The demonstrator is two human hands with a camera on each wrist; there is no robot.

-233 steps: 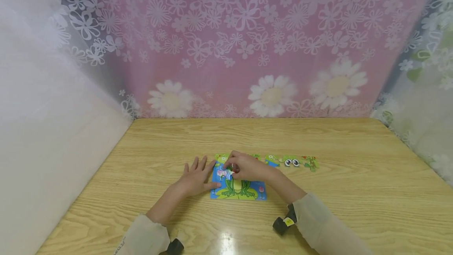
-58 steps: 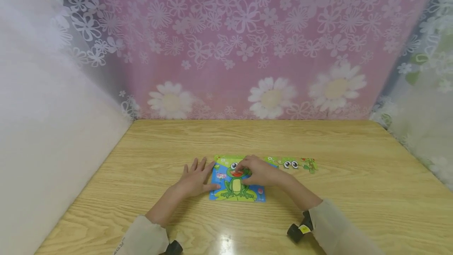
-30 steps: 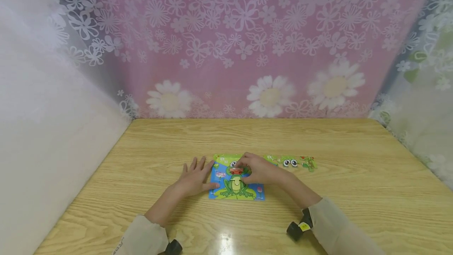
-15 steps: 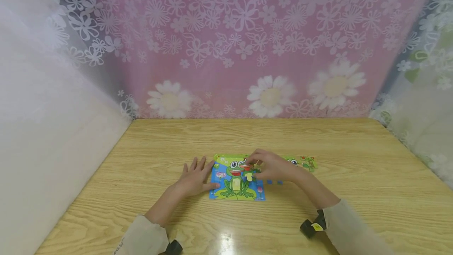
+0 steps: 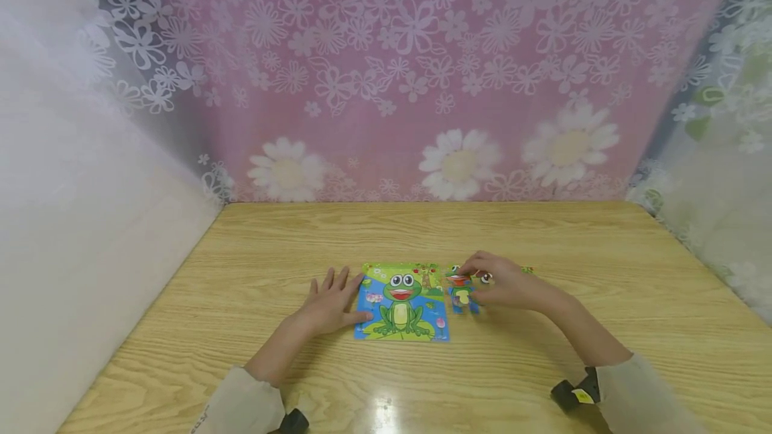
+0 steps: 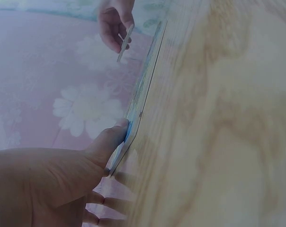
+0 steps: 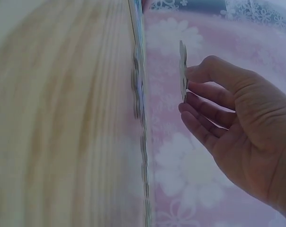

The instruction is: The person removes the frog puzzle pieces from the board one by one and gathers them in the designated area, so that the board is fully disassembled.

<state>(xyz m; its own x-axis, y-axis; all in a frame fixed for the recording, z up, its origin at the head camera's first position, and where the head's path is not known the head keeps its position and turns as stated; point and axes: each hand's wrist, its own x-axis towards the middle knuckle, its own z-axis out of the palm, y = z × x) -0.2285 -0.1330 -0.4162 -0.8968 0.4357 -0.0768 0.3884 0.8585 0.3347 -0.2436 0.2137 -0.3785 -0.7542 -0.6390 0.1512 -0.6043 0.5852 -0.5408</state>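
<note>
A frog picture puzzle board [image 5: 401, 330] lies flat on the table, its whole frog picture visible. My left hand [image 5: 328, 307] rests beside the board's left edge with fingers spread, and its thumb lies on the board. To the right of the board, my right hand [image 5: 509, 283] pinches a puzzle piece [image 7: 183, 71] with a red mouth and pale yellow belly. That puzzle piece is held above the table, as the right wrist view shows. Loose puzzle pieces [image 5: 474, 309] lie below and behind the right hand, partly hidden by it.
The wood-grain table [image 5: 386, 233] is backed by a pink floral curtain [image 5: 386, 86]. A pale cloth [image 5: 90, 173] hangs on the left, another on the right. A black wrist camera [image 5: 575, 394] sits at the right cuff.
My right hand has lifted the mouth-and-belly piece off the board and carried it right, over the loose pieces. Earlier it handled a pink-flower piece. The left hand has stayed in place.
</note>
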